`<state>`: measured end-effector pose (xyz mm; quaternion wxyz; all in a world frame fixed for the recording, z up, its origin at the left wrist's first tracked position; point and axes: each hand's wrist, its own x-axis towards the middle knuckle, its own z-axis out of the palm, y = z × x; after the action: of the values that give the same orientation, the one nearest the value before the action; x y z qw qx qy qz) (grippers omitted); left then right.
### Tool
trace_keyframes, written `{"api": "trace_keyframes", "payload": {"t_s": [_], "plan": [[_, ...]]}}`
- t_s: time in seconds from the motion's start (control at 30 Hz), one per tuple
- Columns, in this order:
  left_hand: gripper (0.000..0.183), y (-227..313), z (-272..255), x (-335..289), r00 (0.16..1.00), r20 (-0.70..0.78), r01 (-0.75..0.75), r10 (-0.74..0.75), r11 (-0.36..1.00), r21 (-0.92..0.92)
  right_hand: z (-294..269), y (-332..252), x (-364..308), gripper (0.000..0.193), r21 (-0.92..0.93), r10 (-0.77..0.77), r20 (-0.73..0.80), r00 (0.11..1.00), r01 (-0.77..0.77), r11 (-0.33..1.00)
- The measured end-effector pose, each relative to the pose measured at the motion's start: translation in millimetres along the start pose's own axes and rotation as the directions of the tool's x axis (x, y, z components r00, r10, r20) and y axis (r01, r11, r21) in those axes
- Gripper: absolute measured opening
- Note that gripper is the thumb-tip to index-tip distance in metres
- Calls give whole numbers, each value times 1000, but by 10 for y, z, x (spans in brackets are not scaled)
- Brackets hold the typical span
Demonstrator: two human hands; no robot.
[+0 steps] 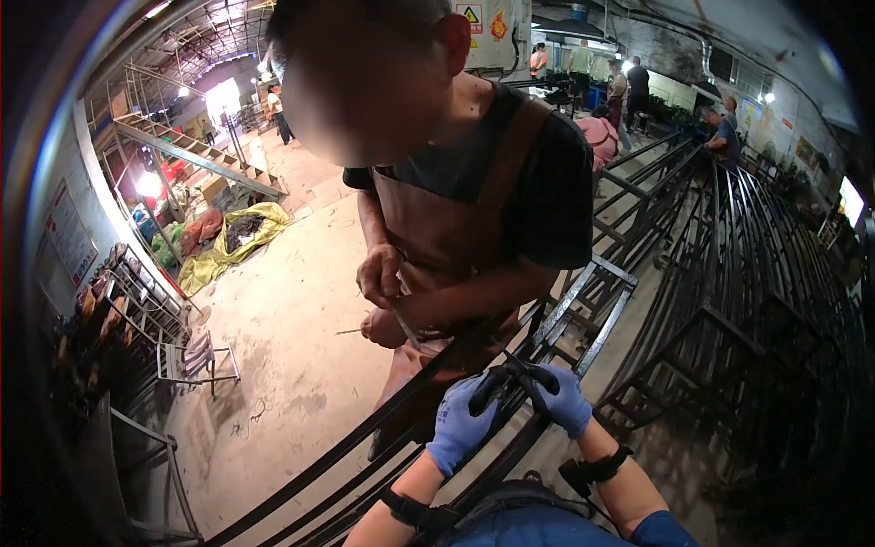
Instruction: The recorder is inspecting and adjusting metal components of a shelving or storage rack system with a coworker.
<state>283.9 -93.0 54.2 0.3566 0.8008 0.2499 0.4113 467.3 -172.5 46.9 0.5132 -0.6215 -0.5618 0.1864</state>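
Note:
My left hand (463,412) and my right hand (560,397) wear blue gloves with black-coated fingers. They meet close together above long dark metal bars (401,406). The fingers of both are bent and pinched inward. Something small and dark seems to be between the fingertips, too dark against the black coating to name. Just beyond the right hand, a metal frame with crosspieces (581,310) rests over the bars. Across the bars, a person in a brown apron (428,223) leans in, with hands (381,278) held together in front of the apron.
Many long dark bars (729,228) run away to the far right, where other people stand. A small metal chair-like frame (196,360) stands on the concrete floor at left. Farther back lie yellow sacks (251,232) beside a metal stairway (196,155).

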Motion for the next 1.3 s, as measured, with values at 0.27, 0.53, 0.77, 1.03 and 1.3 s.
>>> {"api": "trace_keyframes", "payload": {"t_s": [0.27,0.53,0.77,1.03,1.3], "plan": [[39,-21,27,-19,980,85,182,-181,983,-10,56,98,-35,25,-63,-63,-21,998,62,996],[54,-67,-9,54,884,320,263,-340,929,261,5,-85,-1,26,-97,20,57,998,-15,995],[56,-304,-88,152,742,494,399,-453,891,217,47,-32,12,23,-114,7,86,996,3,993],[50,-280,-132,180,734,525,412,-431,897,160,60,-3,16,23,-108,-57,60,997,63,992],[46,-271,-142,149,760,495,445,-421,892,75,45,-108,1,23,-179,-37,72,997,49,983]]}}
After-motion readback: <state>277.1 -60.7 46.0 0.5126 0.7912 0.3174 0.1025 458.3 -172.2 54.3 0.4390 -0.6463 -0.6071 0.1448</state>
